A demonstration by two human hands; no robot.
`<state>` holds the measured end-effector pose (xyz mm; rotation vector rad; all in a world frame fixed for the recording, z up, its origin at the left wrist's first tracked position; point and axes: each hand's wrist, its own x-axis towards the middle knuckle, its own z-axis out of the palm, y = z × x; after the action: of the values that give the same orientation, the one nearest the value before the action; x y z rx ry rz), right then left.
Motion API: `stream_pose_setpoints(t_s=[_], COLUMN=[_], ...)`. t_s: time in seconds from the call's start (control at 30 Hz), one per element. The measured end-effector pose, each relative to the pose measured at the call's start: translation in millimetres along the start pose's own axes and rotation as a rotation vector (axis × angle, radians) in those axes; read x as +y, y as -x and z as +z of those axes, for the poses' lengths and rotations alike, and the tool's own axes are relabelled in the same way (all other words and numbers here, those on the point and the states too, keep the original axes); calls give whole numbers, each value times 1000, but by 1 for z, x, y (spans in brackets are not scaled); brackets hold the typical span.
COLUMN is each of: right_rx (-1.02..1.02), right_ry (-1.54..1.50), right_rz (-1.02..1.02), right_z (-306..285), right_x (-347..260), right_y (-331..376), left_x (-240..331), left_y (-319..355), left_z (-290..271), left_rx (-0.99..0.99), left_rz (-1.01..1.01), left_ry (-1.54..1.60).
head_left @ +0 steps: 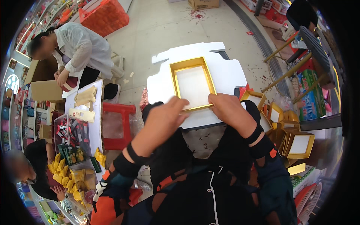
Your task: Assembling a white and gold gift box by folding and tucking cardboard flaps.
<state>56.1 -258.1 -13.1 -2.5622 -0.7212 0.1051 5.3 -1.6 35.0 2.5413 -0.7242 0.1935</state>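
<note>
Gold-rimmed tray (pixel 192 83) just beyond both hands; left fingers (pixel 179 104), right fingers (pixel 216 100) pinching near rim.

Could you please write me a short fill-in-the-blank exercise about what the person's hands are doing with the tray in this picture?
1. Both hands grip the near edge of a shallow rectangular tray whose rim is coloured ____.
2. The tray rests on a flat board coloured ____.
3. The left hand and right hand each wear a ____ wristband.
4. More gold-rimmed trays are piled to the person's ____.

Missing words: gold; white; black; right
</note>
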Motion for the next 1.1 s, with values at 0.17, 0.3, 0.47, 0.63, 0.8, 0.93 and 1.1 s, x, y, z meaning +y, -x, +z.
stream_pose_setpoints(t_s=[0.17,0.3,0.47,0.63,0.8,0.93,1.1], right_rx=[155,252,178,252,457,585,486], right_ry=[-28,-147,-27,-30,-56,-29,189], right_rz=[-60,-190,-66,-60,109,366,629], right_z=[19,27,24,20,-1,-15,-9], right_x=[20,-4,-1,-5,3,50,125], right_y=[14,-5,0,20,64,114,198], left_x=[-1,-15,-14,-2,25,12,1], left_y=[-4,9,-11,-3,-9,7,29], left_z=[47,24,31,24,14,18,26], left_rx=[-145,-154,-251,-137,88,131,114], left_rz=[8,-92,-32,-44,0,12,-51], left_ry=[-141,-116,-129,-34,81,135,148])
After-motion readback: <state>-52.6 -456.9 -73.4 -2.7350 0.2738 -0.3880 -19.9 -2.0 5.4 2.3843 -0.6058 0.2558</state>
